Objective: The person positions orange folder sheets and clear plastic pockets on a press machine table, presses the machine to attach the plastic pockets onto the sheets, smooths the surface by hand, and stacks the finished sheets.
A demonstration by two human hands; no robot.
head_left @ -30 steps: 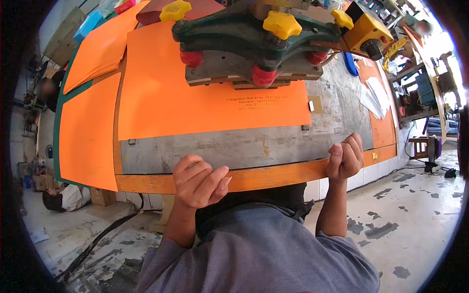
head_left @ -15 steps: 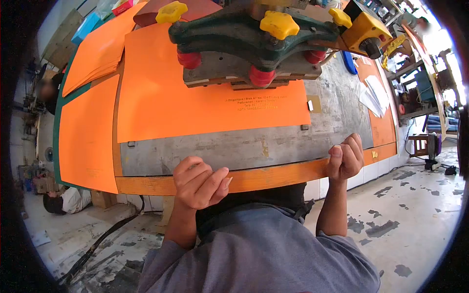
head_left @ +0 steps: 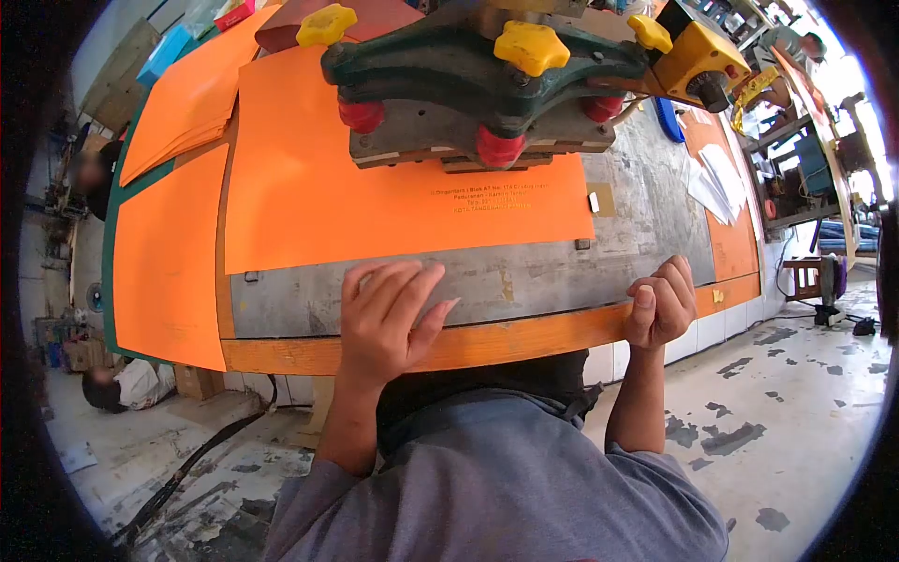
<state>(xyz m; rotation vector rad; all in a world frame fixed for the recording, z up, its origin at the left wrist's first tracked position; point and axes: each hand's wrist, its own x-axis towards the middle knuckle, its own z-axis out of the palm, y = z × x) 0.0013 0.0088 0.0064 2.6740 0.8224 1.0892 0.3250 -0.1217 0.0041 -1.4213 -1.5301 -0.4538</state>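
Observation:
My left hand (head_left: pixel 387 318) is raised over the table's front edge, thumb apart from half-curled fingers, with nothing seen in it. Farther right, my right hand (head_left: pixel 661 302) is closed in a loose fist by the wooden edge (head_left: pixel 506 343); I see nothing in it. Beyond both hands an orange paper sheet (head_left: pixel 309 206) lies on the grey metal plate (head_left: pixel 646 244), with small gold-coloured lettering (head_left: pixel 492 199) near its right end. Over the sheet's back part stands a dark green press head (head_left: pixel 421 80) with yellow star knobs (head_left: pixel 532 49) and red feet (head_left: pixel 499 145).
More orange sheets (head_left: pixel 169 253) lie at the left, some stacked behind. A yellow control box (head_left: pixel 700 64) with a black knob is beside the press. White papers (head_left: pixel 716 185) lie at the right. One person (head_left: pixel 140 384) is low at the left; another (head_left: pixel 787 45) is at the far right.
My left hand has moved up and forward toward the sheet, and its fingers have loosened from a curl. My right hand has stayed almost in place.

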